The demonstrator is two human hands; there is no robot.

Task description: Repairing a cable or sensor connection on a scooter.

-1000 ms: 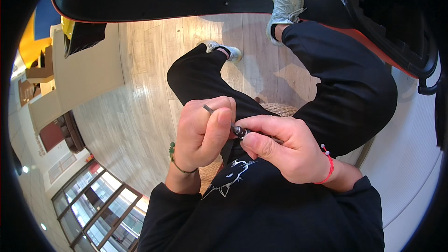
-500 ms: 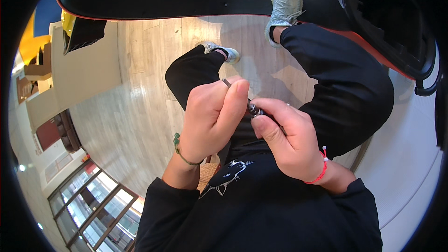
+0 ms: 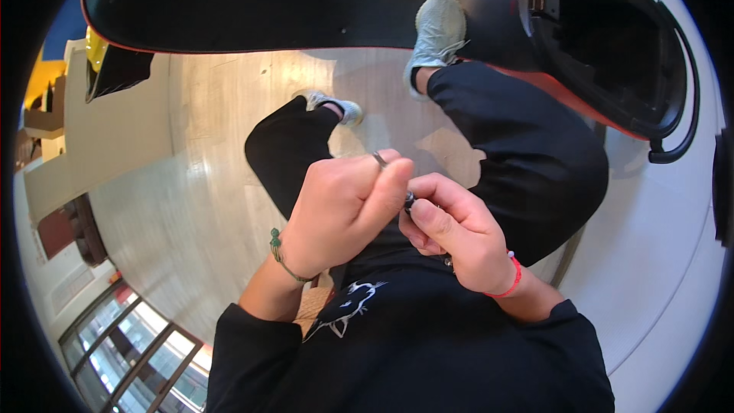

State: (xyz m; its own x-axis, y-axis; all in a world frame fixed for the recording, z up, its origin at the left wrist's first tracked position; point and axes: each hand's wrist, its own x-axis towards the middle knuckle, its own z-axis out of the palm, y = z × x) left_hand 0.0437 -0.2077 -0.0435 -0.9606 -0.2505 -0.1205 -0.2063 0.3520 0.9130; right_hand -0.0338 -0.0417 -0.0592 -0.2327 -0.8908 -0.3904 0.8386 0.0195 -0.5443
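Observation:
My left hand (image 3: 344, 210) is closed around a thin grey metal tool (image 3: 380, 160), whose tip pokes out above the fingers. Just right of it, my right hand (image 3: 455, 237) pinches a small dark cylindrical fitting (image 3: 410, 201) between thumb and forefinger; whether this is one piece with the tool is hidden. Both hands are close together over my lap, with my black trousers (image 3: 535, 160) beneath. My sneaker (image 3: 440, 30) at the upper middle rests against a long black board (image 3: 229, 8) with a red-orange edge.
A black housing with a curved handle (image 3: 674, 149) forms the board's right end. At left are a beige surface (image 3: 138, 130), a cardboard box (image 3: 44, 124) and a yellow object (image 3: 95, 47). Wood-look flooring (image 3: 199, 206) lies below, glazed doors (image 3: 130, 344) at lower left, a white surface (image 3: 642, 275) at right.
The view has shifted, showing more of the board. My hands remain together but have turned slightly, and less of the tool and dark fitting shows between the fingers.

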